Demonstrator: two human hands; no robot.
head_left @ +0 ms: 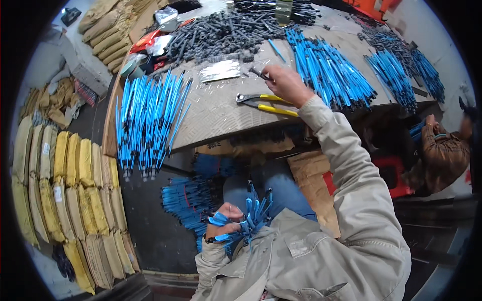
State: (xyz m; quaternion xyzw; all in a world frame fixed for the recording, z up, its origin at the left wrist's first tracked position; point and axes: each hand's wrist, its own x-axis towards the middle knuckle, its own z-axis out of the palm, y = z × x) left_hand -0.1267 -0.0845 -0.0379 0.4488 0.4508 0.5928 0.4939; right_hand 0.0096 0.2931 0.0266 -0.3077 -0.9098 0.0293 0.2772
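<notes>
Blue plastic, slim and glossy, makes up the bundle of black-tipped strips (257, 211) that my left hand (224, 221) grasps over my lap (296, 200), nearer to me than the yellow-handled cutting pliers (276, 109); its fingers curl around the bunch, though how each one closes I cannot tell. I judge the strips light, springy and somewhat slippery, apt to fan out, so I'd take them round the middle, where several press together. My right hand (288, 86), just beyond the pliers, pinches a small dark cylindrical fitting (259, 74); it looks light, stiff and hardly fragile, best held by its near end. Farther beyond the pliers rises a heap of dark fittings (216, 40), with a flat silvery packet (221, 70) before it. More blue strips lie in a spread stack (148, 120) left of the pliers and a larger stack (329, 72) right of them. Beneath the pliers, the tabletop (211, 118) looks hard and scuffed. Far left of them, sacks (60, 185) stand piled; far right, a co-worker (444, 158) is bent near a red stool (389, 175).
</notes>
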